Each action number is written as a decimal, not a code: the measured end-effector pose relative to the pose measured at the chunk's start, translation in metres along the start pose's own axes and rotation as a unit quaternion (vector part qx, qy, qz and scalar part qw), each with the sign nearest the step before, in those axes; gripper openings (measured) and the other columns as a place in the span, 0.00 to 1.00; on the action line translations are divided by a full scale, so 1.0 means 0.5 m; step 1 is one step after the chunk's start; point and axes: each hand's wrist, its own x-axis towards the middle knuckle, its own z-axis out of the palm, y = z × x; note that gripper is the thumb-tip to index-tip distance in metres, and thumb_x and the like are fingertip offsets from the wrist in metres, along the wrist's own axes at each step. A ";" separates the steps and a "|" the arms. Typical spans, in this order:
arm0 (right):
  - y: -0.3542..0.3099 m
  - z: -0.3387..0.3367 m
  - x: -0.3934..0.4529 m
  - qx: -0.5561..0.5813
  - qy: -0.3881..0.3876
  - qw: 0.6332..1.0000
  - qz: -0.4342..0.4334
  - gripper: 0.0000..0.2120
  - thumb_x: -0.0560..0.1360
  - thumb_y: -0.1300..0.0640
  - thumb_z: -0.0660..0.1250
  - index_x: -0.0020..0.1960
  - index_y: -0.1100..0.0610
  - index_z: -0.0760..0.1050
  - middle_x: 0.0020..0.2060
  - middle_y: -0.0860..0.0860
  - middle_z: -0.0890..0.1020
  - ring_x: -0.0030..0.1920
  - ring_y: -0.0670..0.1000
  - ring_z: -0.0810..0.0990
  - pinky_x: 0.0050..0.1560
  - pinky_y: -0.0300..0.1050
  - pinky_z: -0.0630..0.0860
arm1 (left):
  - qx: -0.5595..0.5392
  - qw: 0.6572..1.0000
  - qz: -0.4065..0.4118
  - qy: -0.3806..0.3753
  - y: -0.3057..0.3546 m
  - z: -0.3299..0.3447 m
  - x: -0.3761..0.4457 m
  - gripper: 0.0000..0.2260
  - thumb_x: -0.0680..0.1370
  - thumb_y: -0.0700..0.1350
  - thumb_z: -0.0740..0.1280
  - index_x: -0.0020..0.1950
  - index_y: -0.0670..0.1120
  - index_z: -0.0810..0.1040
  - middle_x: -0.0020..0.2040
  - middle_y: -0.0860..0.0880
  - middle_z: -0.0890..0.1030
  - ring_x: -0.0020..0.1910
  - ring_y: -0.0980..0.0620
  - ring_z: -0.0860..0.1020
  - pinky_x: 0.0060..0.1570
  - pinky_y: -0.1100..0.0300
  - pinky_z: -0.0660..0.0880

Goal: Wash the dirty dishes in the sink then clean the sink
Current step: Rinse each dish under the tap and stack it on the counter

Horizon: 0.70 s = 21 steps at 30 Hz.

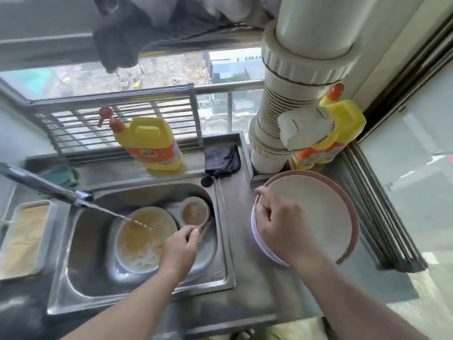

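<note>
A steel tabletop (247,298) below a railed window fills the frame, a wide grey drainpipe (304,69) at upper right. The stainless sink (93,273), centre left, holds a round plate smeared yellow (139,241) and a small dirty bowl (195,212). Right of it sit stacked cream and pink basins (318,217). The right hand (277,222) grips the cream basin's rim; the left hand (180,251) pinches something thin, blurred.

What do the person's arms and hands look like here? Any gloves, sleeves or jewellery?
Both arms are bare all the way to the bottom edge of the picture, with no sleeve in sight. The left hand and the right hand wear no gloves. No watch, bracelet or ring shows on either, though the picture is somewhat blurred.
</note>
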 end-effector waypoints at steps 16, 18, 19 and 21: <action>-0.114 0.688 0.094 -0.219 -0.455 0.861 0.061 0.21 0.80 0.64 0.62 0.72 0.66 0.69 0.67 0.63 0.77 0.65 0.63 0.80 0.59 0.54 0.78 | -0.021 0.940 -0.340 -0.029 -0.433 -0.198 0.207 0.23 0.81 0.38 0.64 0.77 0.40 0.68 0.63 0.34 0.80 0.52 0.36 0.82 0.49 0.47 0.80; -0.107 0.729 0.106 -0.234 -0.446 0.862 0.064 0.27 0.79 0.63 0.66 0.75 0.67 0.64 0.67 0.62 0.78 0.65 0.63 0.81 0.60 0.54 0.79 | 0.023 0.942 -0.335 -0.015 -0.438 -0.199 0.224 0.20 0.81 0.39 0.64 0.74 0.41 0.70 0.65 0.35 0.78 0.61 0.34 0.80 0.59 0.47 0.81; -0.106 0.743 0.110 -0.243 -0.436 0.864 0.061 0.27 0.79 0.63 0.66 0.75 0.66 0.63 0.66 0.62 0.80 0.63 0.62 0.82 0.59 0.53 0.80 | 0.055 0.940 -0.336 -0.008 -0.439 -0.202 0.229 0.21 0.82 0.41 0.64 0.74 0.42 0.69 0.67 0.36 0.78 0.62 0.35 0.80 0.60 0.49 0.80; -0.110 0.757 0.115 -0.274 -0.409 0.870 0.031 0.24 0.80 0.63 0.64 0.74 0.67 0.64 0.63 0.60 0.82 0.61 0.60 0.84 0.56 0.50 0.81 | 0.083 0.934 -0.348 0.000 -0.444 -0.203 0.237 0.22 0.83 0.44 0.63 0.76 0.43 0.67 0.68 0.35 0.77 0.63 0.35 0.79 0.62 0.48 0.79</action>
